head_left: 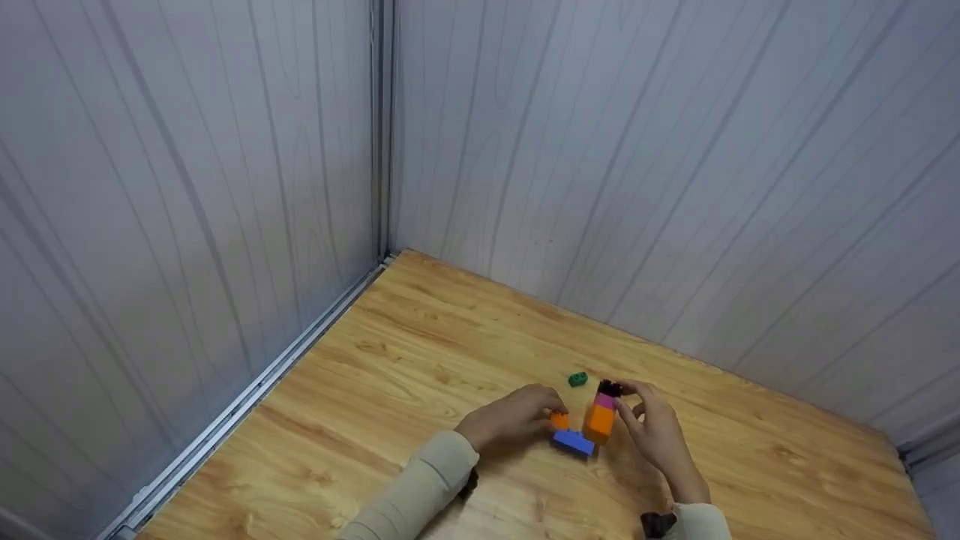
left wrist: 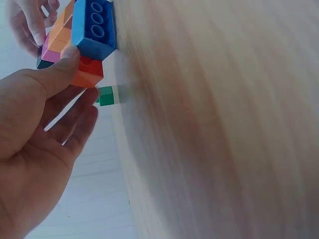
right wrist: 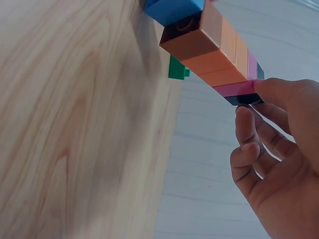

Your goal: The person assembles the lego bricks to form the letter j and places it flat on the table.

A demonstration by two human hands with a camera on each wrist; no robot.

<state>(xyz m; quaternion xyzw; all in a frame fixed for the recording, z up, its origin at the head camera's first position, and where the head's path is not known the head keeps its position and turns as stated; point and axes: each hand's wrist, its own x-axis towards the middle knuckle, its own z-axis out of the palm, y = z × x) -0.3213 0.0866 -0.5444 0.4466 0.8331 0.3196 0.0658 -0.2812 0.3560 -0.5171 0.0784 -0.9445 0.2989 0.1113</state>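
My left hand (head_left: 517, 412) pinches a small orange brick (left wrist: 89, 73) between thumb and fingers. Against that brick lies a longer blue brick (left wrist: 94, 30), its hollow underside with round tubes showing in the left wrist view. With thumb and fingertips, my right hand (head_left: 656, 431) grips the pink and black end of a stack of toy bricks. The stack has orange bricks (right wrist: 219, 59), then a pink brick (right wrist: 237, 88) and a black brick (right wrist: 244, 99). Its orange end is close to the blue brick; whether they are joined I cannot tell.
A small green brick (head_left: 577, 379) lies on the wood-grain table (head_left: 420, 337) just beyond the hands. Pale panel walls (head_left: 600, 150) stand along the table's left and far edges, with a metal strip (head_left: 262, 386) at the left.
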